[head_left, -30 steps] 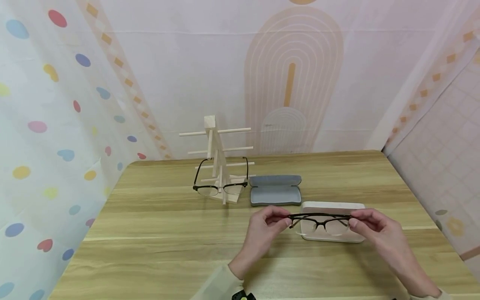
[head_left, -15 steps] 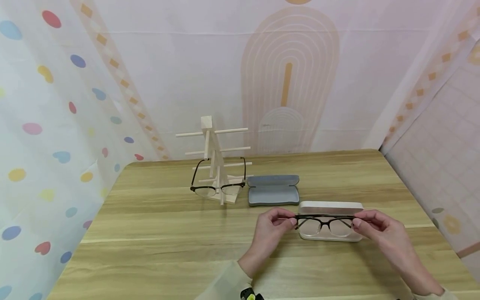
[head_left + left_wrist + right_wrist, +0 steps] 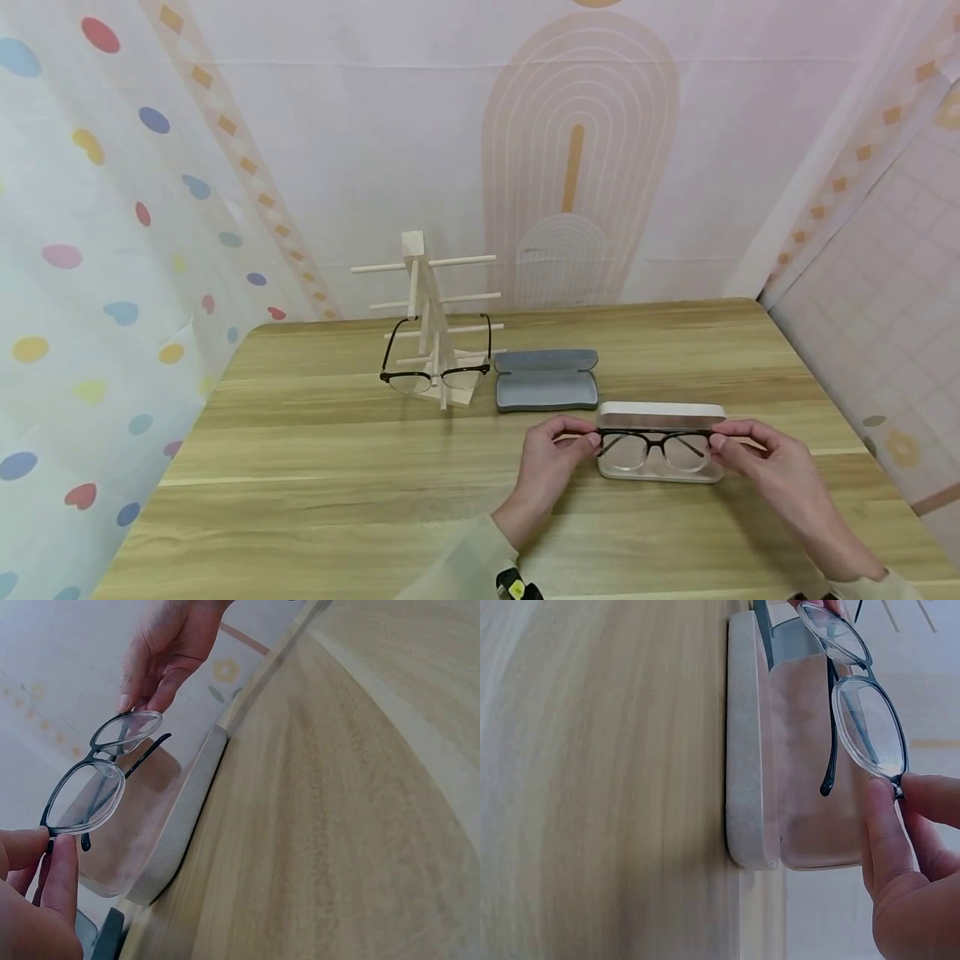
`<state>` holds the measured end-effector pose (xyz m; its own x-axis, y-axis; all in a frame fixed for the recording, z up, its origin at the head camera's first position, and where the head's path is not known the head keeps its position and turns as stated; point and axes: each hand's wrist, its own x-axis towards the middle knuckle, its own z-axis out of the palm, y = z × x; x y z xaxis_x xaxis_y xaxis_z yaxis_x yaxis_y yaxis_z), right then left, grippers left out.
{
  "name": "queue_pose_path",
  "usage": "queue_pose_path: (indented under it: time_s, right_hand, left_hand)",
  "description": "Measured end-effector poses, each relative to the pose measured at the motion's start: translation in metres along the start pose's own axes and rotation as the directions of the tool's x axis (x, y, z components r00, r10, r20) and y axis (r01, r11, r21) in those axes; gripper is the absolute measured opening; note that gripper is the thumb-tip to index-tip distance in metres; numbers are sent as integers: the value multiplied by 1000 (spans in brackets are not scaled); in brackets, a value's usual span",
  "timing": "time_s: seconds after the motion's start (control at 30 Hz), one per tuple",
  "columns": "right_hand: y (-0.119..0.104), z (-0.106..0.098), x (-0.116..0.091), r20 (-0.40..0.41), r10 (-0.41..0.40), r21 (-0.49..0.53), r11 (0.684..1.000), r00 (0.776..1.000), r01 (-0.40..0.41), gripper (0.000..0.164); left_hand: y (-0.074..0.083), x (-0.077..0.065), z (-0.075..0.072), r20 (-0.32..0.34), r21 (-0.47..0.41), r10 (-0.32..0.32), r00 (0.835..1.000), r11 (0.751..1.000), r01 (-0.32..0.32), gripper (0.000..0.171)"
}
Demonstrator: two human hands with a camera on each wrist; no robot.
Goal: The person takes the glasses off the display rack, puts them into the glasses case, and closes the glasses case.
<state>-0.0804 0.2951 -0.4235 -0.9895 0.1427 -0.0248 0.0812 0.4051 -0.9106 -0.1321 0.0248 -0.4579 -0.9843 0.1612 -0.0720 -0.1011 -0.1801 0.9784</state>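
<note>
Glasses have shifted right over the white case; left grip, right grip — both pinching them.

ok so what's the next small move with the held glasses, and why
Probably lower the held glasses gently into the pale case: it lies open beneath them, their temples are folded, and the left hand and right hand pinch opposite ends.

Shows pale rear backdrop with beige concentric-arch print | Bears multicoloured dots and hearts on left cloth | Bears grid lines and orange flower on right cloth | Runs orange diamond borders near both corners | Includes wood-grain tabletop below | Receives soft, diffuse light
</note>
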Motion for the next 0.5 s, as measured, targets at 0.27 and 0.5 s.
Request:
queue_pose_path:
  time_s: [0.27, 0.5]
  right_hand:
    - [7, -1, 6, 2, 8, 25, 1000, 1000, -8, 29]
    - [12, -3, 11, 10, -27, 46, 999, 1000, 27, 30]
  left_hand:
    - [-4, 4, 5, -21, 23, 10, 1000, 1000, -9, 10]
    - [-8, 11, 5, -21, 206, 51, 998, 977, -46, 8]
